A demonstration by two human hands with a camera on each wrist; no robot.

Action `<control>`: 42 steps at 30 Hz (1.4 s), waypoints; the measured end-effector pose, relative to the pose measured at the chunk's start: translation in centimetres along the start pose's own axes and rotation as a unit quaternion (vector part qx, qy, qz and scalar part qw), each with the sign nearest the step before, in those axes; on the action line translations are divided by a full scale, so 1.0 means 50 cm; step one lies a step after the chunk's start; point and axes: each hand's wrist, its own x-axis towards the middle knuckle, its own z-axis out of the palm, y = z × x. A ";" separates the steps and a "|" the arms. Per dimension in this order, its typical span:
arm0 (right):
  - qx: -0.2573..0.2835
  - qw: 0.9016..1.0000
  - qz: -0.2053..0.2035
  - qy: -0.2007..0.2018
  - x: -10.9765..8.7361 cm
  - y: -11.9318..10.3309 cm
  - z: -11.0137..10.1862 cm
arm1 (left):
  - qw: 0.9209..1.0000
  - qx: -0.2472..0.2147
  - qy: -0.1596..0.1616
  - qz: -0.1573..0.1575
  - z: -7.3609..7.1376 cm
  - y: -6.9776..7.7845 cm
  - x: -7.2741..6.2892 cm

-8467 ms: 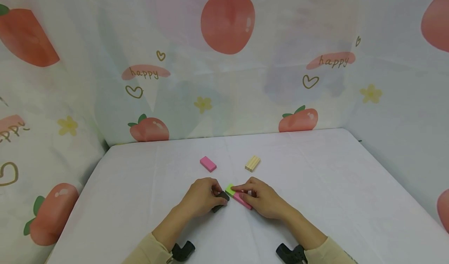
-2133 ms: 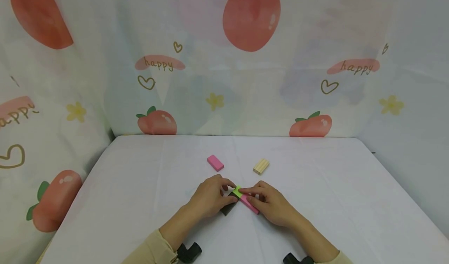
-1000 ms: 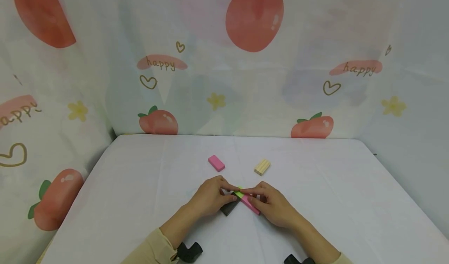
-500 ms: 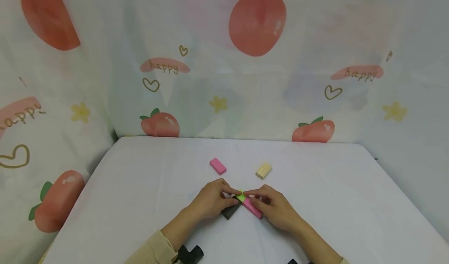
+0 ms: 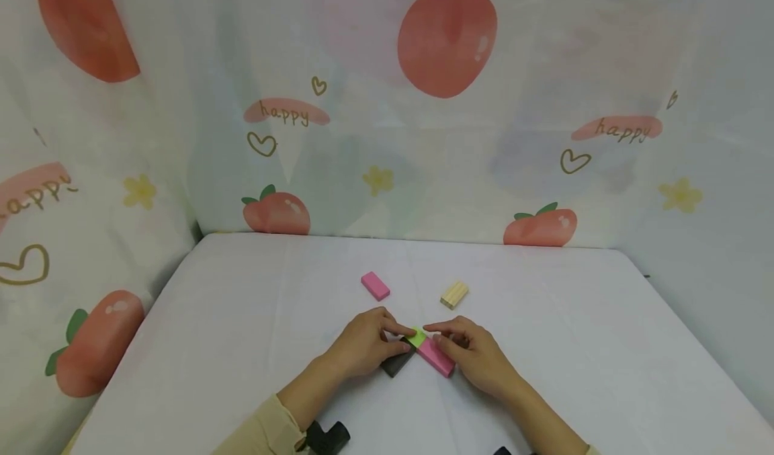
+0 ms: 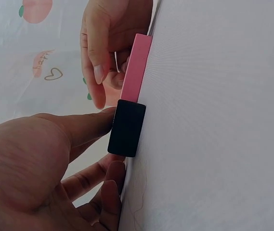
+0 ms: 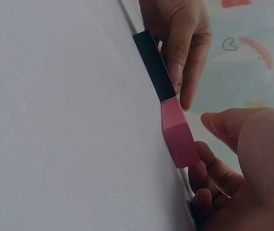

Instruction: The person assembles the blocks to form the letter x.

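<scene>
My left hand (image 5: 359,342) holds a black rectangular block (image 5: 397,365) on the table, its thumb along the block's top edge. That hand's index fingertip rests on a lime-green block (image 5: 418,338), partly covered by fingers. A pink block (image 5: 437,357) lies end-on to the green one and meets the black block at an angle. Beside the pink block is my right hand (image 5: 476,355); its thumb (image 7: 218,126) stands off the block, and its index finger is raised near the green piece. In the right wrist view its lower fingers are close against the pink block; contact is unclear.
Farther back on the white-covered table (image 5: 290,294), a second pink block (image 5: 375,285) lies at left and a pale ridged wooden piece (image 5: 455,294) at right. A fruit-printed cloth (image 5: 338,139) hangs behind the table.
Over these frames the black block has been brought against the green and pink pieces. In the last half second my right thumb and index finger have lifted off the pink and green blocks.
</scene>
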 end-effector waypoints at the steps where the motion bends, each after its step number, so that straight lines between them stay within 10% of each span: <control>1: 0.001 1.000 -0.002 0.001 0.000 -0.001 0.000 | 1.000 -0.001 0.001 0.000 -0.001 0.000 0.000; 42: -0.016 0.999 0.036 0.030 0.026 -0.036 -0.050 | 1.000 -0.013 0.002 -0.005 0.001 0.002 0.000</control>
